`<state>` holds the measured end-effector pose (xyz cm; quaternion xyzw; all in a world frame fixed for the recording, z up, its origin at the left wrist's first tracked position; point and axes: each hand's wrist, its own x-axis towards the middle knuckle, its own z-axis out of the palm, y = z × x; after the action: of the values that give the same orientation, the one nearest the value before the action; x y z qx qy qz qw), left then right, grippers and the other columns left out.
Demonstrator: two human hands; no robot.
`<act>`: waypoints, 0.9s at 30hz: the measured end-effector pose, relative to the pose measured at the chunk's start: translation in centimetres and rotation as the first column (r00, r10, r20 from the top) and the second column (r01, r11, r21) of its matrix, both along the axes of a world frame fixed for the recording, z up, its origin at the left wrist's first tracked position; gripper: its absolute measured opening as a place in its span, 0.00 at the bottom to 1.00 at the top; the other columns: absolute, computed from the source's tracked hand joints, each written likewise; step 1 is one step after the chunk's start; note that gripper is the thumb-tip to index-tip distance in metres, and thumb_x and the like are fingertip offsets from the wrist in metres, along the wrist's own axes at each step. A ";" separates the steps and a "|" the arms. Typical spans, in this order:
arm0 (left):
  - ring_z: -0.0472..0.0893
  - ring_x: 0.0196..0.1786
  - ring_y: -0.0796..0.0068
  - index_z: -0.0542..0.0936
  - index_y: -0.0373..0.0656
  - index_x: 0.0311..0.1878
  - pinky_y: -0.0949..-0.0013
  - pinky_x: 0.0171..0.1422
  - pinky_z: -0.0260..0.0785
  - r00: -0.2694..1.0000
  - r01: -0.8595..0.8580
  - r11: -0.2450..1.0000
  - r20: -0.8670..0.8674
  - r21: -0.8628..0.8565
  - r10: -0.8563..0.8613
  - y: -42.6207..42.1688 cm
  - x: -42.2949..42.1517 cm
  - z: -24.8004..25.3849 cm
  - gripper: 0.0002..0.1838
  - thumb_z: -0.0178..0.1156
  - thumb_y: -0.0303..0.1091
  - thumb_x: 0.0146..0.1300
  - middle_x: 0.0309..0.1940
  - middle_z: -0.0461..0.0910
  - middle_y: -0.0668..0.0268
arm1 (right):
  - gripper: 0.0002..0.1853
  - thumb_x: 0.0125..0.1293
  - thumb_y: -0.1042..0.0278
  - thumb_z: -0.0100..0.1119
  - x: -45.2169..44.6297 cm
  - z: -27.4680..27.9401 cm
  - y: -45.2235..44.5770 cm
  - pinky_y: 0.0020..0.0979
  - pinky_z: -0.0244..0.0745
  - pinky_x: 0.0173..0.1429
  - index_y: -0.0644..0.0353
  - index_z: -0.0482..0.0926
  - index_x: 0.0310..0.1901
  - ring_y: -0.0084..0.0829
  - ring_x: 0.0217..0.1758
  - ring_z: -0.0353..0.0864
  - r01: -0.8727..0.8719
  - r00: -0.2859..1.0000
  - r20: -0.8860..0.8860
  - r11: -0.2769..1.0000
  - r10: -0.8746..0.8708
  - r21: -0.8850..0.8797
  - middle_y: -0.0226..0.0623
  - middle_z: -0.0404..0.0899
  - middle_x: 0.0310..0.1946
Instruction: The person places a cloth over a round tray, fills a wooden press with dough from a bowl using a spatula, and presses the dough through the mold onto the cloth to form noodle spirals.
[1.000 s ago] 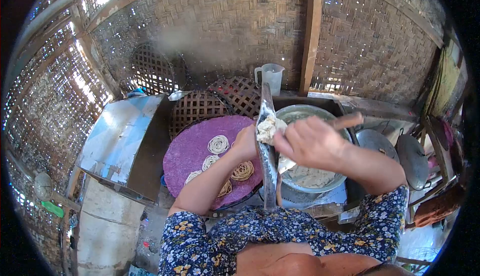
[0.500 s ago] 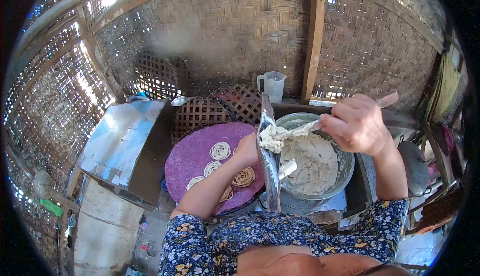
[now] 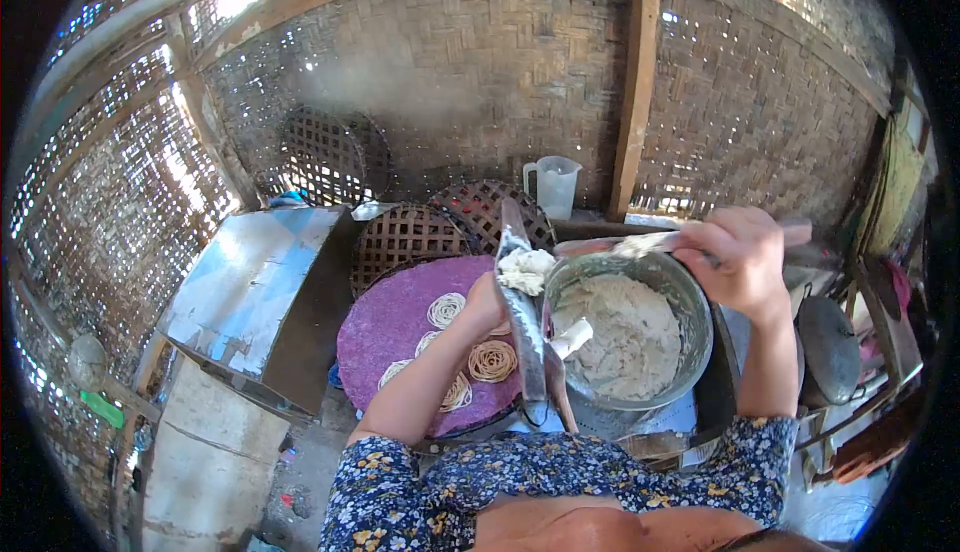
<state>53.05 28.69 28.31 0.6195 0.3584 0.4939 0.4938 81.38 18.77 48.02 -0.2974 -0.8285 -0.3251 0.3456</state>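
My right hand is closed around the handle of a wooden spatula, smeared with pale dough and raised above a metal bowl. Thick, pale dough sits in that bowl. Left of it, a long wooden press stands tilted, with a white cylinder jutting from its side. A lump of dough rests against the press's upper part. My left hand grips the press from its left side; the fingertips are hidden. Beneath my left forearm, several coiled noodle nests lie on a round purple mat.
A plastic measuring jug stands by the woven wall behind the bowl. Lattice baskets lean behind the mat. To the left is a blue-and-white topped box, and at right hangs a dark round pan.
The spatula has drawn away from the press to the right, leaving the dough lump there. My right hand has shifted slightly right and down; the press leans a little more to the left.
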 end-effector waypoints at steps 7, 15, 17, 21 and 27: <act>0.77 0.38 0.77 0.75 0.40 0.48 0.72 0.39 0.73 0.962 0.016 0.985 -0.270 0.171 0.031 -0.1 1.1 -0.4 0.13 0.55 0.27 0.59 0.38 0.78 0.66 | 0.08 0.41 0.65 0.67 0.2 -1.5 1.9 0.34 0.68 0.27 0.53 0.76 0.22 0.35 0.22 0.74 -0.015 0.999 0.037 0.991 0.020 -0.132 0.31 0.72 0.17; 0.78 0.43 0.69 0.76 0.44 0.49 0.66 0.49 0.69 0.745 -0.042 0.983 -0.650 0.180 0.151 -2.6 2.2 3.5 0.21 0.62 0.37 0.50 0.42 0.79 0.62 | 0.08 0.40 0.64 0.65 -0.5 0.7 0.5 0.34 0.67 0.26 0.52 0.74 0.20 0.34 0.21 0.73 -0.087 0.987 0.123 0.989 0.101 -0.117 0.29 0.68 0.15; 0.79 0.45 0.63 0.76 0.46 0.48 0.65 0.50 0.69 0.688 -0.034 0.963 -0.693 0.266 0.216 -3.0 2.4 3.4 0.23 0.63 0.41 0.47 0.42 0.79 0.59 | 0.08 0.41 0.64 0.64 -1.5 0.5 0.6 0.34 0.67 0.26 0.52 0.73 0.20 0.33 0.21 0.73 -0.096 0.971 0.208 0.989 0.118 -0.116 0.29 0.68 0.15; 0.77 0.42 0.46 0.78 0.39 0.41 0.53 0.47 0.68 0.671 -0.019 0.951 -0.701 0.309 0.241 -2.4 3.5 2.2 0.22 0.60 0.45 0.47 0.36 0.78 0.45 | 0.05 0.45 0.64 0.57 -3.4 -1.2 1.0 0.34 0.69 0.31 0.51 0.71 0.22 0.31 0.26 0.75 -0.059 0.918 0.381 0.986 0.113 -0.153 0.28 0.68 0.18; 0.77 0.42 0.47 0.79 0.41 0.40 0.55 0.47 0.69 0.711 -0.053 0.948 -0.654 0.314 0.257 -2.1 3.4 2.5 0.21 0.60 0.45 0.46 0.36 0.78 0.47 | 0.04 0.48 0.65 0.53 -4.1 -2.8 1.0 0.33 0.68 0.33 0.51 0.71 0.26 0.31 0.28 0.74 -0.127 0.903 0.391 0.981 0.176 -0.148 0.28 0.67 0.20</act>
<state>56.49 26.62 30.82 0.7871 0.4953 0.3134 0.1921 77.26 19.76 45.26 -0.1791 -0.9203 -0.3014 0.1738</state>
